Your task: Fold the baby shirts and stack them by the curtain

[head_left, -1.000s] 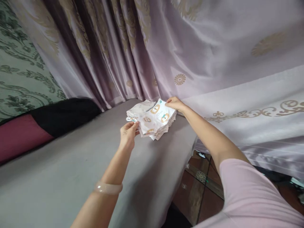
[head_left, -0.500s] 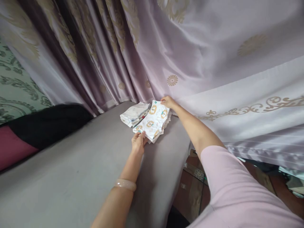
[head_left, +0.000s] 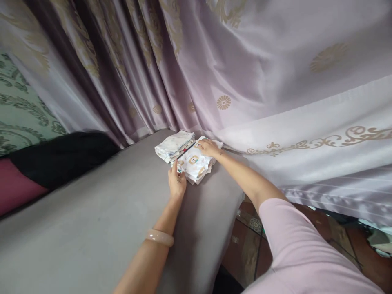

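A stack of folded white cloth garments [head_left: 196,163], the top one printed with tan lion faces, lies near the far end of the grey bed surface [head_left: 128,204]. My right hand [head_left: 210,148] rests on the stack's far part, palm down with fingers stretched over the fabric, covering some of the print. At the near left corner is my left hand [head_left: 177,181], fingers extended against the edge of the garments; its fingertips are partly hidden. Just beyond, to the left, sits a second pile of folded pale cloth [head_left: 174,146]. A dark and red strip shows between the piles.
A lilac curtain [head_left: 245,73] with gold patterns hangs right behind the piles and along the right. A black and dark pink item [head_left: 61,163] lies along the left side. Below the bed's right edge is a brown patterned floor [head_left: 245,253].
My right hand has let go of the top garment's far corner and moved left and down onto it. The top garment now lies flatter on the stack. My left hand has shifted slightly along the corner.
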{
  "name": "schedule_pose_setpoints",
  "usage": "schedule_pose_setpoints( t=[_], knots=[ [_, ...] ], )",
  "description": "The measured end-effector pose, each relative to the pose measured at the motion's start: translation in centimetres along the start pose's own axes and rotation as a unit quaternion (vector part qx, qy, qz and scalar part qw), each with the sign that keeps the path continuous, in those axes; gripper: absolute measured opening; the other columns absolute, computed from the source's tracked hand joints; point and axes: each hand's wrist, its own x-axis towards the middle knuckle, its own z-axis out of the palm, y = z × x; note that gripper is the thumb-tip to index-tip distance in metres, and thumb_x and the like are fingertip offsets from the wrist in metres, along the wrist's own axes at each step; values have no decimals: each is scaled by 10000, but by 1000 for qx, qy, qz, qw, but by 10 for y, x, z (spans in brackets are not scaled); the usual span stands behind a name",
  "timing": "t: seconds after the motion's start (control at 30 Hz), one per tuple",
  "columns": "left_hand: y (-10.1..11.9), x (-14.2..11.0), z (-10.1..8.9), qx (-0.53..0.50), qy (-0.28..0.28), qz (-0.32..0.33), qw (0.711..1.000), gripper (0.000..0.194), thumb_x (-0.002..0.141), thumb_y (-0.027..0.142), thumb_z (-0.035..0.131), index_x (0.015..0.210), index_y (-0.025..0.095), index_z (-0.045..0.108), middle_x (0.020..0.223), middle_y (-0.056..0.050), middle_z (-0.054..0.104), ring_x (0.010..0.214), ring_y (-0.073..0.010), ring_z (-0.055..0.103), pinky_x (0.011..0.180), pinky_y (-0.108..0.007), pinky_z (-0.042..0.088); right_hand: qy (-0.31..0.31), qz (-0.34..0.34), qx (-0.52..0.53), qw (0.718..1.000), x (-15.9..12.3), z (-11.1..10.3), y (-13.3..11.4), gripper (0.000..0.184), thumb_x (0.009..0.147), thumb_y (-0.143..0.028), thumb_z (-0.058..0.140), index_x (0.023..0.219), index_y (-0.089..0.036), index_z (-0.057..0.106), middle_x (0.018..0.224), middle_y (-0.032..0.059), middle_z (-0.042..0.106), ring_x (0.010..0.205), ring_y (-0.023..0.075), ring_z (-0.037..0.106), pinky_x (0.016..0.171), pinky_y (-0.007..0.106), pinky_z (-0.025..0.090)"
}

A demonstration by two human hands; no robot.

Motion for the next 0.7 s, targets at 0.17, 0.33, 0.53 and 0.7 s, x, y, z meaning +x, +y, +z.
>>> schedule_pose_setpoints(
  t=[0.17,0.33,0.53,0.7],
  knots=[
    [-14,3,-18,63,-14,-50,997,512,824,91,520,1336,124,536,1224,-164,574,1004,-217,635,978,-379,486,-58,40,22,997,-7,13,-12,620,979,-617,203,1480,-311,402,1603,44,297,1444,357,238,1125,634,229],
    [-33,7,-62,87,-15,-109,990,475,864,147,536,1334,85,518,1263,-202,568,1096,-231,620,950,-357,503,-57,54,2,997,-8,22,-16,675,949,-681,174,1502,-340,352,1611,52,255,1457,380,194,1124,684,165],
    [-73,-4,-158,147,-1,-126,981,294,880,217,545,1137,119,650,1159,-150,621,999,-207,656,921,-325,512,-24,50,-36,998,-1,34,-15,631,952,-639,186,1465,-357,423,1603,42,292,1419,371,285,1074,689,255],
    [-101,-34,-260,260,96,-155,948,252,870,170,512,1063,123,668,1127,-132,629,977,-183,651,920,-292,507,26,32,-13,999,13,48,3,669,920,-674,239,1456,-358,484,1569,145,360,1361,406,381,968,678,316]
  ],
)
